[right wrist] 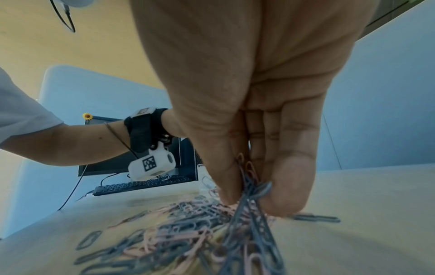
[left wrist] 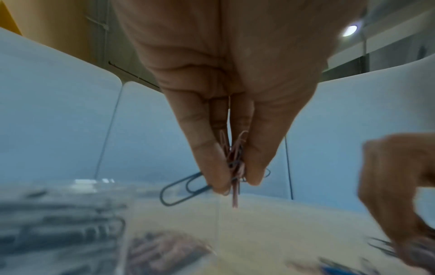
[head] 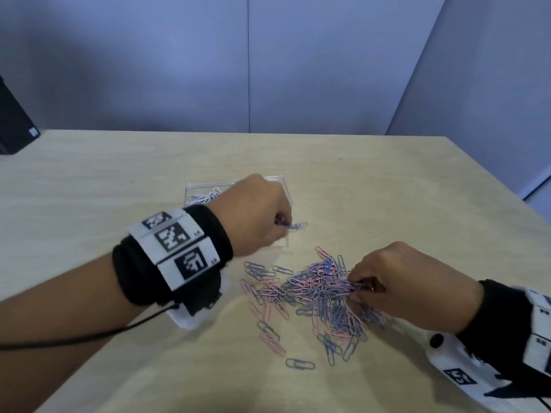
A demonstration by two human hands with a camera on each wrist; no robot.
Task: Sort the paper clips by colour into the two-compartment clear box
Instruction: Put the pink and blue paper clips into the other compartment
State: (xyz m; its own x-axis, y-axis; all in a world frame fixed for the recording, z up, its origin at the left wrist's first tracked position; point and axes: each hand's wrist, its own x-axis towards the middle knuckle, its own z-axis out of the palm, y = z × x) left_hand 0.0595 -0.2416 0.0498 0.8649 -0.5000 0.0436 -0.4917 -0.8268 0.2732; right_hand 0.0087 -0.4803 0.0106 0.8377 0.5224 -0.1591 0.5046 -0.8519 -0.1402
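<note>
A loose pile of pink and blue-grey paper clips (head: 313, 293) (right wrist: 176, 232) lies on the wooden table. The clear two-compartment box (head: 190, 189) stands behind it, mostly hidden by my left hand (head: 283, 226). That hand hovers over the box's near right corner and pinches a small bunch of pink and blue-grey clips (left wrist: 235, 163); one blue-grey clip (left wrist: 181, 189) sticks out sideways. Below it, one compartment holds blue-grey clips (left wrist: 58, 223), the other pink clips (left wrist: 164, 253). My right hand (head: 356, 286) (right wrist: 249, 201) pinches a bundle of mostly blue-grey clips (right wrist: 249, 182) at the pile's right edge.
Stray clips (head: 299, 364) lie towards the table's front. A dark object (head: 15, 123) stands at the far left corner. A keyboard (right wrist: 141, 186) and monitor sit beyond the left arm. Blue partition walls close the back and right; the table edge (head: 507, 198) runs along the right.
</note>
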